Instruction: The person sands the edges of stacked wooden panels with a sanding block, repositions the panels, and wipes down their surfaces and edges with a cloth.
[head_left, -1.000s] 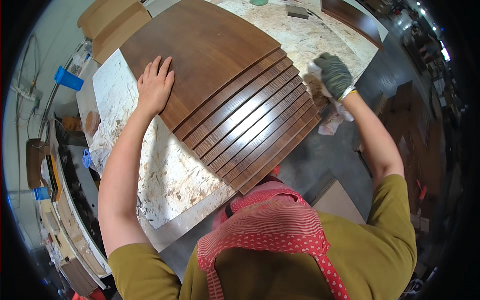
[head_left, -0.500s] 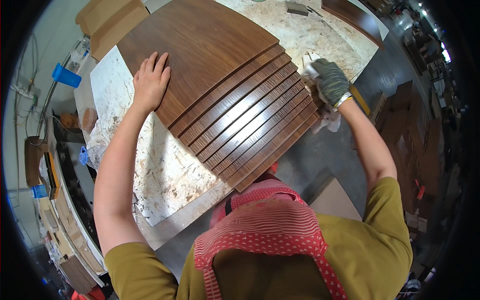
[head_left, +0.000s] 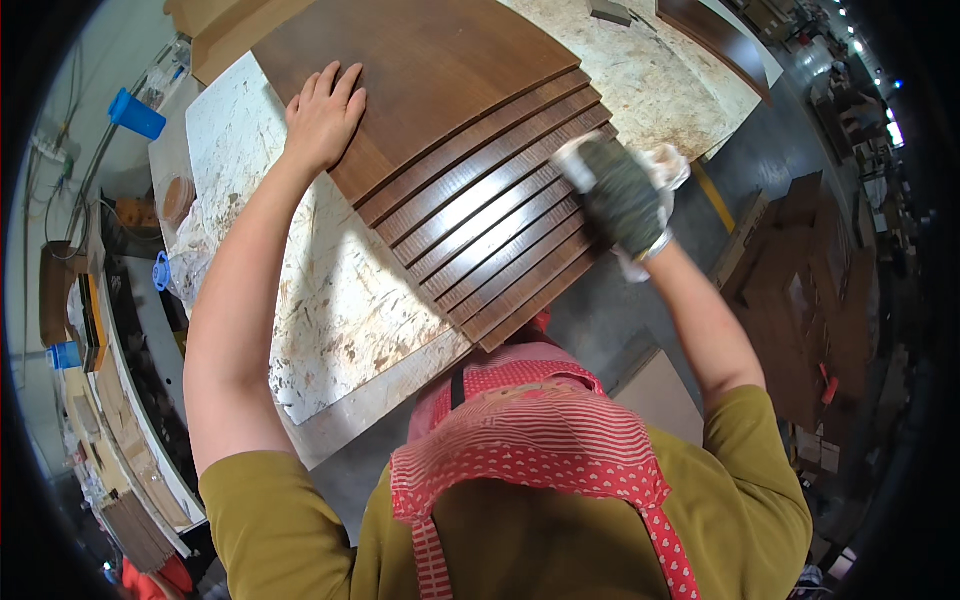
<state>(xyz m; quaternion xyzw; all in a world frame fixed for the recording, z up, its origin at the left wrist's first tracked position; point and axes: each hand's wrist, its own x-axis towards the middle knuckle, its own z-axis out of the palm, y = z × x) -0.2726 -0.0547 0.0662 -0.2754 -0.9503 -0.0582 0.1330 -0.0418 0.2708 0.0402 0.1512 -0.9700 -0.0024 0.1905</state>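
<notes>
A stack of dark brown wooden boards (head_left: 440, 75) lies on the worktable, its near boards fanned out in steps toward me. My left hand (head_left: 327, 115), bare, rests flat on the top board near its left edge with the fingers spread. My right hand (head_left: 622, 195) wears a dark green glove and is closed on a white rag (head_left: 668, 165), which bunches out on both sides of the glove. That hand is over the right ends of the stepped boards, somewhat blurred. The rag's left part touches or nearly touches the board edges; I cannot tell which.
The worktable (head_left: 330, 340) has a stained white top. A cardboard box (head_left: 225, 40) stands at the far left, near a blue cup (head_left: 137, 114). A small grey block (head_left: 610, 12) and another brown board (head_left: 712, 40) lie at the far right. Brown panels (head_left: 800, 290) stand beyond the table on the right.
My right hand has moved with the rag from beside the boards' right edge leftward and nearer, over the stepped ends. My left hand stays on the same part of the top board.
</notes>
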